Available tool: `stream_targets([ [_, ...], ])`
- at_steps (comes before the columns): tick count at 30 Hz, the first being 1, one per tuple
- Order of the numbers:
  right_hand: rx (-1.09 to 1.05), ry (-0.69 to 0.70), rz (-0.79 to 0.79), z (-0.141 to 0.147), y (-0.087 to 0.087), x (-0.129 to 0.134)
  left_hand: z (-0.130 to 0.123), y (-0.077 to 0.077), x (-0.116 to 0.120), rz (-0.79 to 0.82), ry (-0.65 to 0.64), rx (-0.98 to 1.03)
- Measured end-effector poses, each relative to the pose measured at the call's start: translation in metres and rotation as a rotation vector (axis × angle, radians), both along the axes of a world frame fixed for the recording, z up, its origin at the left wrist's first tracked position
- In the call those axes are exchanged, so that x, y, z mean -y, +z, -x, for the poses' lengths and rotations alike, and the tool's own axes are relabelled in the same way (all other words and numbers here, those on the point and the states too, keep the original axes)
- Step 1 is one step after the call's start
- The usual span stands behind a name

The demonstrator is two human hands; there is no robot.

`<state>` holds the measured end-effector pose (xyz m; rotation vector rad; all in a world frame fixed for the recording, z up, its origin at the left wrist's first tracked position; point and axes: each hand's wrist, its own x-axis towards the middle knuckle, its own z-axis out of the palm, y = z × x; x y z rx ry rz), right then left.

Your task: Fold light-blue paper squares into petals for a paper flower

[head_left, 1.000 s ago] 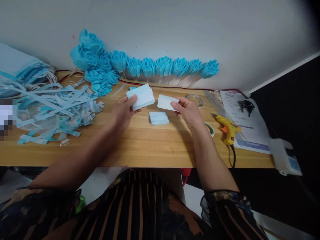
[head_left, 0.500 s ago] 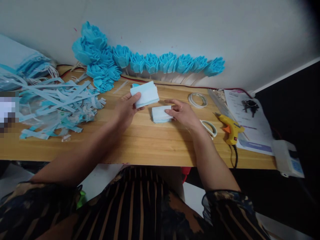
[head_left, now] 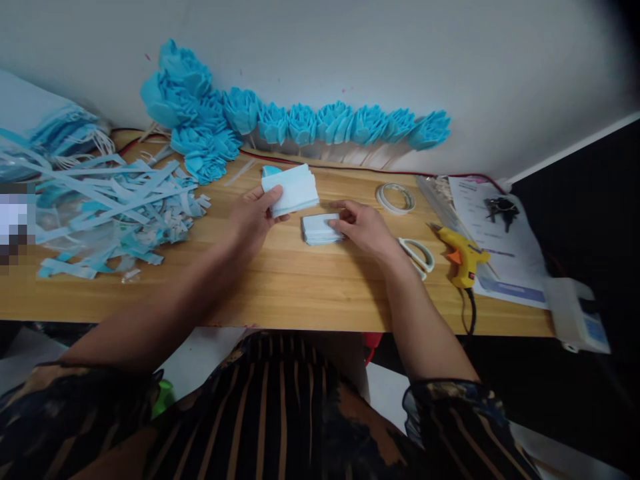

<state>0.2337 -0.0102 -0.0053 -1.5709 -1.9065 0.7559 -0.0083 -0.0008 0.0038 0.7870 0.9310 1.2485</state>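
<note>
My left hand [head_left: 253, 215] grips a stack of pale blue rectangular pieces [head_left: 293, 189], thumb on top and fingers beneath, holding it raised over the table. A second, similar stack of pale blue pieces [head_left: 317, 229] lies on the wood just to the right and nearer. At its right end is my right hand [head_left: 366, 228], thumb on the top piece and fingers curled at the far side; that end of the stack is hidden by the hand. Behind the left-hand stack a bright blue roll or strip [head_left: 271, 171] partly shows.
Blue artificial flowers [head_left: 335, 121] on sticks line the wall. Cut strips and scraps [head_left: 135, 200] heap at left, near stacked face masks [head_left: 65, 133]. To the right are tape rolls [head_left: 395, 198], white-handled scissors [head_left: 417, 257], a yellow glue gun [head_left: 463, 253], keys [head_left: 501, 210] and a printed sheet [head_left: 515, 260].
The top piece of the table stack, tilted up under my right thumb before, now lies flatter. My right hand has shifted very slightly; my left still holds its stack.
</note>
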Motion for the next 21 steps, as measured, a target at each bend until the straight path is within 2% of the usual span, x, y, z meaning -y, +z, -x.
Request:
stream_targets([
  [3, 0.036, -0.009, -0.111, 0.002, 0.009, 0.003, -0.002, -0.001, 0.001, 0.023, -0.005, 0.01],
  [6, -0.1, -0.075, -0.22, 0.007, 0.018, 0.006, -0.006, -0.006, 0.003, 0.014, -0.031, -0.023],
  [9, -0.293, -0.057, -0.11, 0.015, 0.023, 0.01, -0.01, -0.01, 0.007, -0.047, -0.063, -0.089],
  [12, -0.389, -0.029, 0.008, 0.024, 0.023, 0.013, -0.012, -0.01, 0.013, -0.111, -0.074, -0.142],
  [17, -0.406, -0.088, 0.012, 0.033, 0.016, 0.014, -0.014, -0.006, 0.019, -0.177, -0.082, -0.238],
  [21, -0.399, -0.108, -0.019, 0.033, 0.011, 0.012, -0.015, -0.006, 0.018, -0.183, -0.102, -0.241],
])
